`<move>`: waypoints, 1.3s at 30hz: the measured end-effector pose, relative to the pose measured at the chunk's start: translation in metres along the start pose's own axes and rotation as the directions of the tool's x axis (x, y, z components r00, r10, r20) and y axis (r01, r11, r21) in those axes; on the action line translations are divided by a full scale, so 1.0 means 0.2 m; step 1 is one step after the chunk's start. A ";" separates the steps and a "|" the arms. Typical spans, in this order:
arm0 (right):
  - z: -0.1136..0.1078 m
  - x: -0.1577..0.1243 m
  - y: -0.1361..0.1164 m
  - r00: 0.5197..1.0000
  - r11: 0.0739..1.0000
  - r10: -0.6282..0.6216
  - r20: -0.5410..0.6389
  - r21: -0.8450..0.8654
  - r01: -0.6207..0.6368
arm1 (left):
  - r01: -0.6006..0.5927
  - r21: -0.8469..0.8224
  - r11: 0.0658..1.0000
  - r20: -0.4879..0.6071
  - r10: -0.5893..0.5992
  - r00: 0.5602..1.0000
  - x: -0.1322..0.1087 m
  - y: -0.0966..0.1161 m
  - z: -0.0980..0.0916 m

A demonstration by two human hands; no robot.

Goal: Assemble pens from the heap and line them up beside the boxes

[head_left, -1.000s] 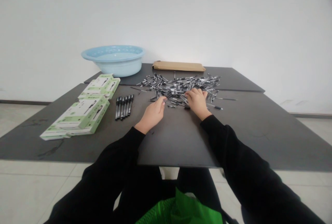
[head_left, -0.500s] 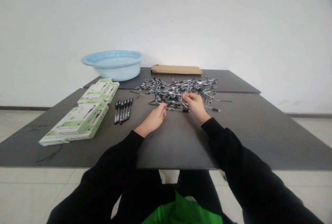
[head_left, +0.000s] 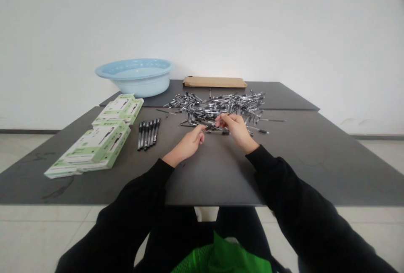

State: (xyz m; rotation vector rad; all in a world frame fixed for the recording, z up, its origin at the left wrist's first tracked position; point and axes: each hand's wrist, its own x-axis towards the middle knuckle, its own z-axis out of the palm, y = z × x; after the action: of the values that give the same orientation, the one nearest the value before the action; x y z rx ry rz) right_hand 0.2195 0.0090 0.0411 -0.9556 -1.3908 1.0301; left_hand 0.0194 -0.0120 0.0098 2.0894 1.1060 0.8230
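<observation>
we should align the black-gripped pen part (head_left: 208,127) pinched in our left hand (head_left: 190,141) with the apparent refill (head_left: 236,110) our right hand (head_left: 237,129) pinches at its two o'clock.

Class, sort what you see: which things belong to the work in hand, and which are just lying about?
In the work:
left hand, pinching a dark pen part
right hand, close by; grip unclear
pile of loose pens
row of pens
green-and-white boxes, probably, since they picture pens

Apparently just lying about:
blue basin
flat brown cardboard, behind the pile
</observation>
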 end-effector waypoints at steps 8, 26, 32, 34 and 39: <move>0.00 0.00 0.00 1.000 1.000 0.016 -0.001 -0.018 -0.016 | -0.002 0.029 1.000 -0.013 0.003 1.000 0.00 0.01 0.00; 0.00 -0.01 -0.02 0.999 0.997 0.014 0.041 -0.073 -0.011 | -0.013 -0.055 0.998 0.025 0.014 1.000 0.00 0.02 0.01; 0.02 -0.03 -0.02 0.990 0.991 -0.044 0.133 -0.118 0.060 | -0.009 -0.081 0.997 0.035 0.012 0.999 -0.01 0.03 0.01; 0.02 -0.03 -0.01 0.986 0.989 -0.045 0.162 -0.135 0.068 | -0.017 -0.091 0.996 0.036 0.020 0.999 -0.01 0.02 0.02; 0.03 -0.03 0.00 0.981 0.991 -0.015 0.195 -0.130 0.041 | -0.020 -0.102 0.995 0.043 0.024 0.999 0.00 0.01 0.02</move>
State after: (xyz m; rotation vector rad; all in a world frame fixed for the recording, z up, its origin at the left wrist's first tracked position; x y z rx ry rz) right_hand 0.2144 0.0026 0.0395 -0.9492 -1.6474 1.0404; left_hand 0.0233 -0.0143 0.0078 2.0292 0.9987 0.8223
